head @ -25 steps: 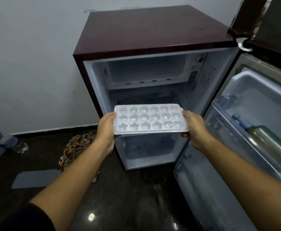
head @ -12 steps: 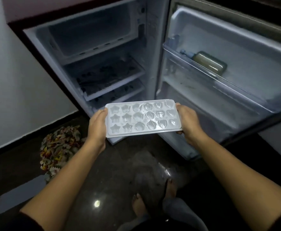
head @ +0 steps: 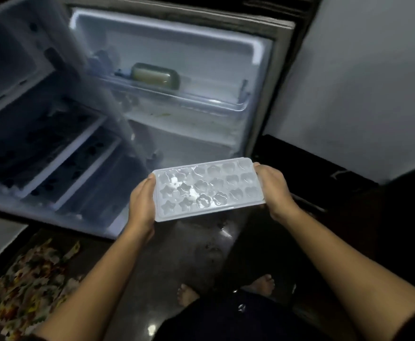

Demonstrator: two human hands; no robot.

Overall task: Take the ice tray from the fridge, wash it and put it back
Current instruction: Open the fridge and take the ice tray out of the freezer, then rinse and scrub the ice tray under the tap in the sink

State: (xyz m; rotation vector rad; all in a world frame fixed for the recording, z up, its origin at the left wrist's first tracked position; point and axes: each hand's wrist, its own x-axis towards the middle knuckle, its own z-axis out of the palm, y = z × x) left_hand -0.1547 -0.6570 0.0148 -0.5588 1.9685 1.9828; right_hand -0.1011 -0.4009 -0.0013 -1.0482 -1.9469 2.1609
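Note:
A white plastic ice tray (head: 207, 189) with star and flower shaped pockets is held level in front of me, over the dark floor. My left hand (head: 142, 203) grips its left short edge, thumb on top. My right hand (head: 274, 190) grips its right short edge. The small fridge (head: 41, 134) stands open at the left, its shelves in view. Its door (head: 177, 77) hangs open straight ahead, behind the tray.
A greenish bottle (head: 156, 76) lies in the door's upper rack. A patterned cloth (head: 29, 286) lies on the floor at the lower left. My bare feet (head: 226, 289) stand on the glossy dark floor. A pale wall (head: 361, 82) rises at the right.
The view has swung right and down: the fridge has slid to the left and the door now fills the middle. Both hands hold the tray as before, farther from the fridge shelves.

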